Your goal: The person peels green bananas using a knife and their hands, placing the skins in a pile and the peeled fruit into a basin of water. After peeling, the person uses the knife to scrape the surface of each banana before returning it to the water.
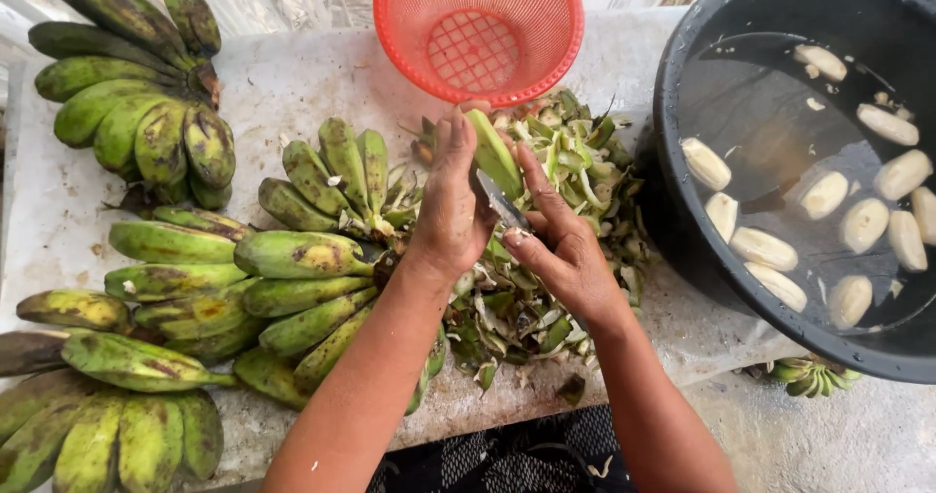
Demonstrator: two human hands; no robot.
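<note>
My left hand (450, 205) grips a green unripe banana (493, 152) that points up and away from me. My right hand (561, 239) holds a small knife (500, 200), its blade lying against the banana's skin between the two hands. Both hands work above a heap of green peelings (575, 161) on the pale table (292, 83). Bunches of green bananas (244, 288) lie just left of my left forearm.
A red plastic basket (478, 30) stands at the back behind the peelings. A large black tub (809, 171) of water with several peeled white bananas sits on the right. More banana bunches (136, 93) fill the table's left side. A small bunch (809, 374) lies under the tub's edge.
</note>
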